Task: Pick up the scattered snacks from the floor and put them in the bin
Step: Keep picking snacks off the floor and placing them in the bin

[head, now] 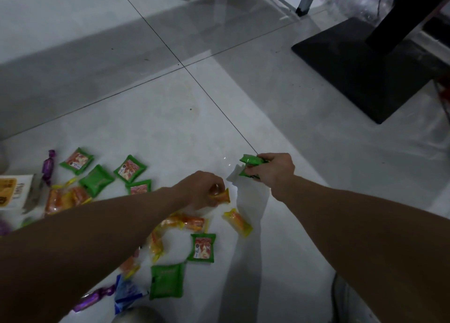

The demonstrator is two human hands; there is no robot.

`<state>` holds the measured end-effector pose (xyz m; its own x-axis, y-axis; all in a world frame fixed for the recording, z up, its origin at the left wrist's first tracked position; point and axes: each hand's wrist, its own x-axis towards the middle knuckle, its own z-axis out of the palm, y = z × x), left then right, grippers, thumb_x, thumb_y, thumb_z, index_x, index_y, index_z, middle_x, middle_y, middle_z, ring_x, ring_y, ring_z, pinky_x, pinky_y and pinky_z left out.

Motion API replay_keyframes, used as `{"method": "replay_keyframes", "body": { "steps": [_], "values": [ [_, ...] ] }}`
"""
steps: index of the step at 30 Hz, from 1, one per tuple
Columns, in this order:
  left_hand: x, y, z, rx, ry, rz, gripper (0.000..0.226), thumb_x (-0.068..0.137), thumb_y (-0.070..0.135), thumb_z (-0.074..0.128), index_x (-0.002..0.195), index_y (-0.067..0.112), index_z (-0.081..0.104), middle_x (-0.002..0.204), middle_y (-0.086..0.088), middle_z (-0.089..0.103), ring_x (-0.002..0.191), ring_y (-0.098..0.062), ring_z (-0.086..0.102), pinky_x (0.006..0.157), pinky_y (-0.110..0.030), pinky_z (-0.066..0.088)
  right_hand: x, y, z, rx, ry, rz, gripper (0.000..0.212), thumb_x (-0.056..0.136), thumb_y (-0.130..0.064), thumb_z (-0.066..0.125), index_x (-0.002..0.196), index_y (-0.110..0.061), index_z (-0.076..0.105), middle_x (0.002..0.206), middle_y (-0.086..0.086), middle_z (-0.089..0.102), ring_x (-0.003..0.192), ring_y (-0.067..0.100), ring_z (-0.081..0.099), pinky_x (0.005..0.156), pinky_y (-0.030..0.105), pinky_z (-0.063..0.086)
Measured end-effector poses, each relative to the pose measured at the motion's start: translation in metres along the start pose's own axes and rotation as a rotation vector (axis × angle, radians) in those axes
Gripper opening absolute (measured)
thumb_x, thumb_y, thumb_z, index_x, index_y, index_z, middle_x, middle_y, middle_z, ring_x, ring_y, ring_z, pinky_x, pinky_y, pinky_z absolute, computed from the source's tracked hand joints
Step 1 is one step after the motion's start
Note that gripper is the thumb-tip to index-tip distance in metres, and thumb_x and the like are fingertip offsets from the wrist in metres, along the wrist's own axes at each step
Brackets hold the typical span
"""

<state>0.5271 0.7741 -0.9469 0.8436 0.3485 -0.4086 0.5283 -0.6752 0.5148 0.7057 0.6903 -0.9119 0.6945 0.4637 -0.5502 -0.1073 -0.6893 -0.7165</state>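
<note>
- Head view: the left hand [202, 191] is low over the floor [170, 127], fingers curled round an orange-and-yellow packet [222, 196].
- The right hand [272, 170] is just beside the left, to its right, and closed on a bunch of green packets [252, 160]. A white wrapper [232, 176] sticks out of the same grip.
- Snacks lie scattered on the pale tiled floor under and to the left of both forearms.
- Four green square packets [130, 168] lie in a loose cluster left of the left hand; some are face up, showing a picture label.
- Two more green squares [203, 247] lie nearer the person, below the left forearm.
- Several orange-and-yellow packets lie on the floor: one [237, 221] below the hands, others [192, 221] partly hidden by the left forearm, and a small heap [62, 199] at the left.
- One purple twist-wrapped sweet [48, 166] lies at the far left and another [93, 298] near the bottom edge, beside a blue packet [127, 296].
- A white-and-yellow pack [13, 191] lies at the left edge.
- A black square stand base [360, 69] sits on the floor at the upper right, well apart from the snacks.
</note>
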Motion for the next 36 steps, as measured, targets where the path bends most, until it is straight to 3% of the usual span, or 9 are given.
{"method": "replay_keyframes", "body": {
  "steps": [4,11,15,19,22,32,36],
  "values": [
    [-0.008,-0.007,-0.012,-0.088,0.148,-0.092,0.03,0.082,0.021,0.071,0.111,0.015,0.065,0.107,-0.004,0.062,0.096,-0.018,0.056,0.076,-0.019,0.036,-0.002,-0.012,0.006,0.086,-0.03,-0.017,0.054,0.056,0.004,0.089,0.105,-0.009,0.071,0.095,0.005,0.064,0.088,0.024,0.067,0.075,0.036,0.06],
    [-0.037,-0.027,-0.047,-0.209,0.378,-0.255,0.023,0.087,0.012,0.064,0.11,0.008,0.062,0.108,-0.012,0.057,0.097,-0.026,0.054,0.072,-0.023,0.031,-0.01,-0.052,0.032,0.128,-0.133,-0.129,0.049,0.054,0.005,0.089,0.098,-0.008,0.073,0.093,0.007,0.068,0.083,0.023,0.069,0.075,0.036,0.06],
    [-0.069,-0.043,-0.077,-0.258,0.547,-0.325,0.019,0.086,0.01,0.065,0.105,0.01,0.064,0.097,-0.007,0.055,0.085,-0.019,0.05,0.065,-0.021,0.029,-0.028,-0.083,0.059,0.149,-0.22,-0.188,0.047,0.054,0.005,0.088,0.096,-0.008,0.072,0.092,0.006,0.068,0.082,0.022,0.069,0.078,0.036,0.059],
    [-0.117,-0.065,-0.111,-0.234,0.706,-0.4,0.021,0.085,0.012,0.068,0.106,0.012,0.065,0.092,-0.003,0.053,0.081,-0.016,0.048,0.065,-0.021,0.029,-0.058,-0.119,0.099,0.158,-0.334,-0.272,0.034,0.057,0.008,0.086,0.072,-0.015,0.066,0.078,0.003,0.065,0.076,0.023,0.066,0.076,0.033,0.058],
    [-0.155,-0.083,-0.13,-0.242,0.84,-0.48,0.021,0.083,0.013,0.07,0.104,0.013,0.066,0.09,-0.002,0.053,0.08,-0.016,0.048,0.064,-0.021,0.027,-0.081,-0.144,0.132,0.143,-0.409,-0.328,0.034,0.057,0.008,0.086,0.072,-0.016,0.066,0.078,0.004,0.067,0.074,0.02,0.067,0.074,0.032,0.058],
    [-0.271,-0.147,-0.182,-0.438,1.299,-0.676,0.019,0.077,0.006,0.075,0.095,0.011,0.071,0.086,-0.004,0.06,0.074,-0.017,0.053,0.073,-0.028,0.047,-0.165,-0.204,0.25,0.069,-0.65,-0.451,0.03,0.061,0.004,0.085,0.081,-0.014,0.074,0.085,0.006,0.073,0.078,0.02,0.07,0.069,0.028,0.059],
    [-0.302,-0.175,-0.189,-0.465,1.396,-0.756,0.014,0.079,0.01,0.074,0.093,0.011,0.072,0.09,-0.005,0.066,0.081,-0.018,0.059,0.077,-0.028,0.051,-0.183,-0.219,0.288,0.044,-0.669,-0.484,0.038,0.059,0.005,0.086,0.093,-0.008,0.075,0.088,0.009,0.073,0.08,0.022,0.07,0.067,0.027,0.058]
  ]
}}
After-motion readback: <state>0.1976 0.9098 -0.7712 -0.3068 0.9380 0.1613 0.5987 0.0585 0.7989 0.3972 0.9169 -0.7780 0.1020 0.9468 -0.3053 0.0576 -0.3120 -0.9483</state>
